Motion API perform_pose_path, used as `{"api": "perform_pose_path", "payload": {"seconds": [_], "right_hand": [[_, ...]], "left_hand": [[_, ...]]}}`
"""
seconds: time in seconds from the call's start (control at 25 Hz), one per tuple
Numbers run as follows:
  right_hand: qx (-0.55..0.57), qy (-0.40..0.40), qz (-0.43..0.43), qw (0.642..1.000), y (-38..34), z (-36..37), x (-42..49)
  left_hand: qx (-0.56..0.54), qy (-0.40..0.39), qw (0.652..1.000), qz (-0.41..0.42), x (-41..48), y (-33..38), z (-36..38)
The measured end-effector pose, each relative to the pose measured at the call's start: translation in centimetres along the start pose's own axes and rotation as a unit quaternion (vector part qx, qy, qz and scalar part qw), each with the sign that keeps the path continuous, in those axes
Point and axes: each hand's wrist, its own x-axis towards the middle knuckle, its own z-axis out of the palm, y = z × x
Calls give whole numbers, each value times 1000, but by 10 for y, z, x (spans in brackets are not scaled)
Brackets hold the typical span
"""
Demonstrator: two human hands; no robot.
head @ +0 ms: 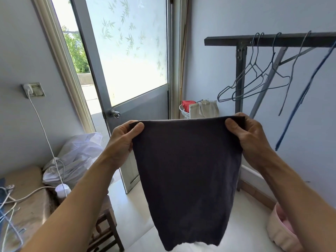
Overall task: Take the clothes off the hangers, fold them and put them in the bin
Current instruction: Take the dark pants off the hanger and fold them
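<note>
A dark grey garment (187, 171) hangs folded in front of me, held up by its top edge. My left hand (123, 140) pinches its upper left corner, thumb over the front. My right hand (251, 139) pinches the upper right corner the same way. Several bare wire hangers (258, 79) hang on the dark rack bar (227, 40) at the upper right, and a blue hanger (301, 99) swings at the far right. A pink bin (280, 231) stands on the floor at the lower right; its inside is mostly out of view.
A half-open glass door (131, 70) is straight ahead. A white basket with a red cloth and a canvas bag (200, 108) sits in the corner. On the left are a white plastic bag (78, 155), a wooden stool (107, 224) and cables (11, 206) on a low surface.
</note>
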Motion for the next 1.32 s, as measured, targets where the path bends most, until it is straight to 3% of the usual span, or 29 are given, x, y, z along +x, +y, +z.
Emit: {"api": "perform_pose_path", "payload": {"seconds": [0.16,0.36,0.68,0.8,1.0,1.08,1.2,1.32], "right_hand": [[-14,4,-38,999,-16,15,4],[11,-1,-55,998,-34,28,8],[92,23,-31,995,-50,23,21],[109,59,3,992,-49,16,29],[151,76,100,980,-35,11,37],[193,52,135,970,-33,5,36],[289,-86,148,942,-18,-8,19],[261,-201,191,924,20,-6,-10]], "left_hand": [[-92,26,995,-20,-2,-11,-7],[-207,-62,970,-107,-33,-45,1],[-131,-104,977,-131,-51,-50,25],[-88,-77,982,-148,-50,-40,30],[-105,-34,981,-156,-49,-20,35],[-110,-27,981,-158,-48,-16,34],[-144,-17,975,-167,-46,-15,31],[-163,-4,971,-174,-45,-15,29]]}}
